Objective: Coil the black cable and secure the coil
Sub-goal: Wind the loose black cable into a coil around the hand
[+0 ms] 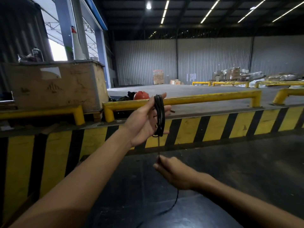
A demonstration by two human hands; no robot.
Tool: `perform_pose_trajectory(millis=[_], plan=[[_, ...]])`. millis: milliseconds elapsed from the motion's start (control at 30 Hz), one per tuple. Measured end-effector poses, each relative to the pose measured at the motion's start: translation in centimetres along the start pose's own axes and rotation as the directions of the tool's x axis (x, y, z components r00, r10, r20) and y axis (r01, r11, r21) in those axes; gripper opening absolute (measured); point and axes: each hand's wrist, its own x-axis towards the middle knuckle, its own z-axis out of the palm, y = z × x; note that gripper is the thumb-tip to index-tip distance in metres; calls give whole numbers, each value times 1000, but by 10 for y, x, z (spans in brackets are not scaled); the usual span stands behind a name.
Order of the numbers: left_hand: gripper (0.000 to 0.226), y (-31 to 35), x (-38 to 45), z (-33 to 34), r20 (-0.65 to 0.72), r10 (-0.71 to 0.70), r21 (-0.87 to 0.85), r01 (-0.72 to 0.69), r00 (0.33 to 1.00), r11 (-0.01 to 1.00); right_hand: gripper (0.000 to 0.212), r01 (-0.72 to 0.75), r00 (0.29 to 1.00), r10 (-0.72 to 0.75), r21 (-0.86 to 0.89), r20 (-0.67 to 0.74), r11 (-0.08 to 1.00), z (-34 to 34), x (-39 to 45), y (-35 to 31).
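My left hand (144,119) is raised in front of me, palm up and fingers stretched. Several loops of the black cable (159,115) are wound around its fingers as a narrow coil. From the coil's lower end one strand drops straight down into my right hand (174,172), which pinches it below and slightly right of the left hand. Past the right hand the loose cable tail (176,201) trails down toward the dark floor and runs off to the lower left.
A raised dock edge with yellow and black stripes (213,127) crosses in front of me, topped by yellow guard rails (205,97). A large cardboard box (54,86) and an orange helmet (141,95) sit at the left. Wrapped goods (238,74) are piled at the far right.
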Motion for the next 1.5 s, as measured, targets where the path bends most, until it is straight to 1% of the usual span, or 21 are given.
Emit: perform_pose_trajectory(millis=[33, 100, 133, 200, 267, 300, 433, 467, 500, 533, 600, 667, 767, 833, 900, 967, 1067, 1167, 1267, 1367, 1500], plan=[[37, -8, 1, -5, -50, 23, 72, -19, 999, 997, 16, 30, 999, -28, -52, 28, 998, 3, -2, -2], [36, -23, -1, -17, -109, 61, 342, -20, 992, 939, 16, 53, 997, -41, -170, 73, 984, -5, -4, -3], [37, -29, -3, -22, -123, 71, 514, 2, 990, 858, 15, 46, 994, -24, -221, 102, 974, -13, -4, -2], [37, -33, -7, -31, -126, 58, 780, 62, 990, 622, 13, 50, 990, -8, -299, 140, 953, -31, -3, 2], [30, -34, -12, -37, -120, -47, 892, 129, 992, 432, 14, 67, 990, -16, -357, 143, 932, -51, -1, 6], [30, -34, -15, -39, -128, -118, 915, 163, 985, 370, 15, 67, 992, -21, -375, 126, 925, -61, 0, 6], [41, -38, -23, -44, -169, -389, 900, 303, 906, 313, 17, 86, 995, -99, -471, -4, 878, -104, 8, 7], [42, -39, -25, -45, -144, -442, 894, 308, 886, 326, 16, 90, 990, -131, -483, -53, 871, -113, 9, 8], [40, -39, -28, -45, -94, -493, 863, 317, 865, 393, 16, 86, 982, -156, -476, -108, 875, -120, 12, 12], [38, -38, -31, -45, -24, -534, 790, 343, 845, 508, 17, 75, 971, -170, -461, -167, 884, -124, 14, 15], [36, -33, -34, -42, 137, -547, 533, 404, 826, 743, 24, 45, 951, -166, -414, -260, 909, -122, 14, 23], [40, -27, -35, -37, 271, -468, 248, 408, 841, 878, 27, 23, 948, -129, -342, -289, 939, -104, 12, 27], [46, -17, -29, -25, 345, -261, -60, 299, 901, 952, 15, -41, 986, 5, -212, -168, 976, -52, 4, 26], [43, -12, -22, -19, 236, -177, -122, 210, 955, 970, 11, -16, 1000, 12, -214, -23, 977, -12, -4, 12], [41, -12, -17, -18, 92, -153, -53, 158, 984, 986, 14, 17, 994, 9, -231, 111, 973, 13, -12, -13], [39, -19, -14, -21, -9, -154, 137, 154, 988, 979, 22, 33, 986, 21, -314, 168, 949, 13, -16, -36], [39, -34, -19, -29, -62, -201, 383, 210, 978, 900, 21, 110, 990, -64, -408, 124, 906, -15, -16, -54], [40, -38, -27, -30, -92, -295, 519, 299, 951, 801, 16, 190, 981, -190, -368, 38, 910, -45, -12, -56], [32, -41, -31, -25, -87, -396, 563, 373, 914, 737, 14, 207, 964, -249, -336, -88, 919, -58, -9, -46], [28, -51, -31, -22, -139, -437, 565, 434, 888, 702, 26, 212, 950, -262, -263, -172, 941, -50, -5, -30], [37, -67, -26, -26, -183, -440, 496, 468, 879, 731, 26, 134, 937, -146, -60, -317, 989, -28, -1, -8]])
